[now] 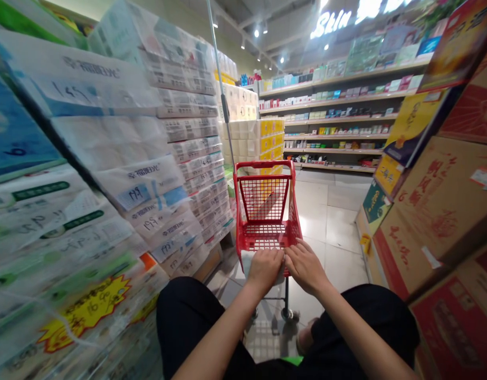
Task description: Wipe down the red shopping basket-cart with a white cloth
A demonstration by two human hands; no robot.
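A small red shopping cart [238, 211] stands in front of my knees, with grid walls and thin dark legs on casters. My left hand [266, 270] lies over the near edge of the cart, fingers curled round it. Beside it, almost touching, my right hand [306, 266] grips the same edge, its fingers bent over the red rim. The bar under my palms is mostly hidden. Something whitish shows at the outer side of my left hand, but I cannot make it out. A thin metal pole [215, 50] rises from the cart's far left corner. The visible part of the basket holds nothing.
Tall stacks of wrapped tissue packs [144, 179] line the left side. Cardboard boxes [445, 211] are piled close on the right. A tiled floor [314, 232] runs between them to shelves [330, 137] of small packaged goods at the back.
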